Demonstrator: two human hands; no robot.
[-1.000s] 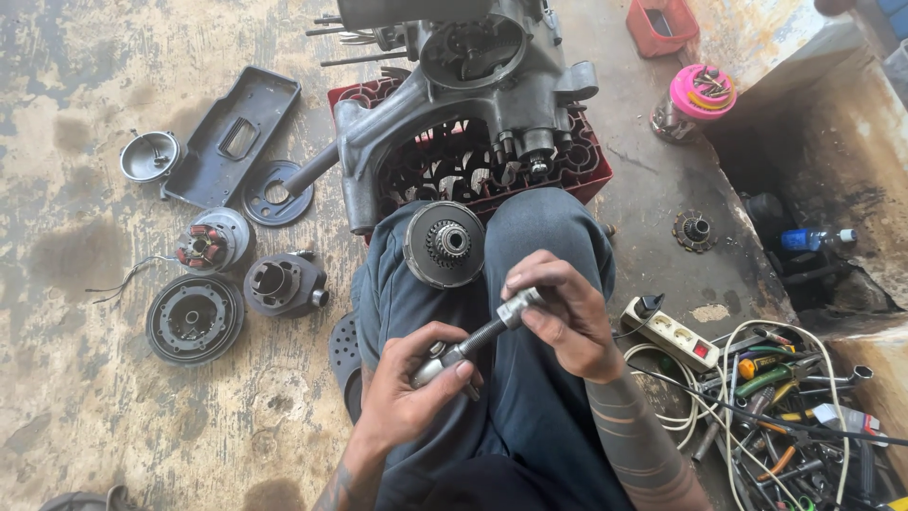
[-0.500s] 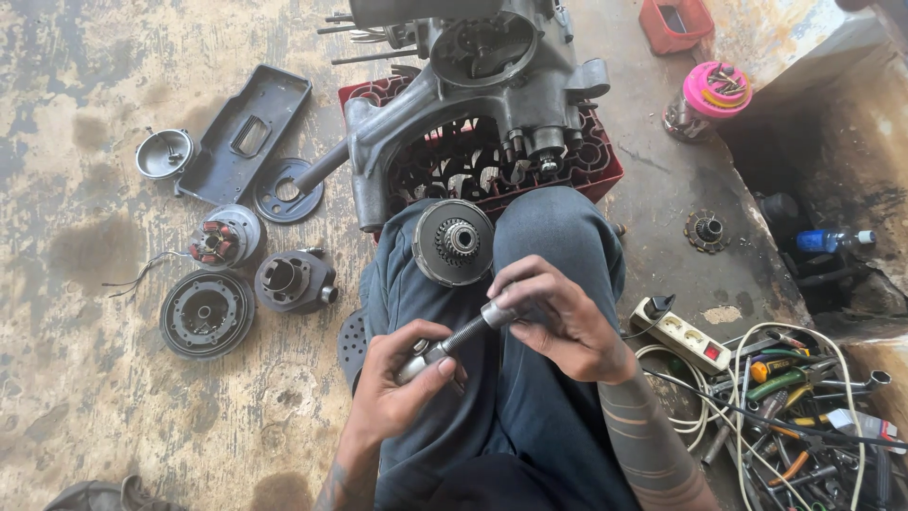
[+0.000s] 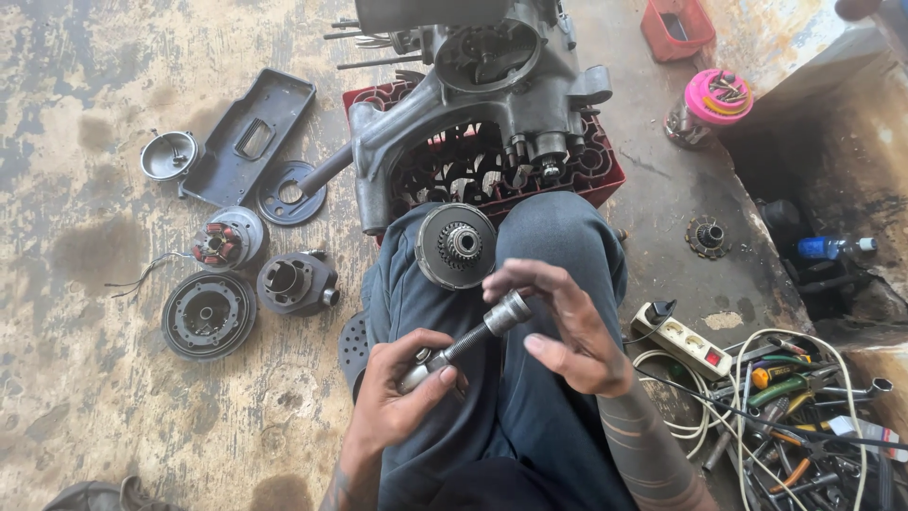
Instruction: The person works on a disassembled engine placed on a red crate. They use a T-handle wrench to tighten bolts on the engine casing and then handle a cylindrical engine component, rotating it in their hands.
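Left hand: the left hand (image 3: 402,388) is closed tight around the handle end of a metal socket wrench (image 3: 463,343), low over the person's lap.
Right hand: the right hand (image 3: 567,326) is half open, fingers spread. Its fingertips (image 3: 501,279) sit at the round socket end of the tool. I cannot tell if they pinch it or only touch it.
Socket wrench: it is held in the air above the blue trousers (image 3: 530,397), tilted, with the socket end higher and to the right.
Round clutch part: a dark round part with a small gear in the middle (image 3: 457,246) rests between the knees, just above the hands.
Engine case: a big grey engine case (image 3: 473,104) sits on a red crate (image 3: 605,175), right in front of the knees.
Floor on the left: a flat black cover (image 3: 248,137), a small metal cup (image 3: 168,156), a thin ring plate (image 3: 291,192), a coil part with wires (image 3: 225,241), a dark cylinder (image 3: 296,282) and a round black wheel part (image 3: 208,314) lie spread on the dirty floor (image 3: 85,378).
Floor on the right: a white power strip (image 3: 683,339), a heap of tools and cables (image 3: 785,407), a small gear (image 3: 707,237), a pink-lidded jar (image 3: 711,104) and a blue bottle (image 3: 832,248).
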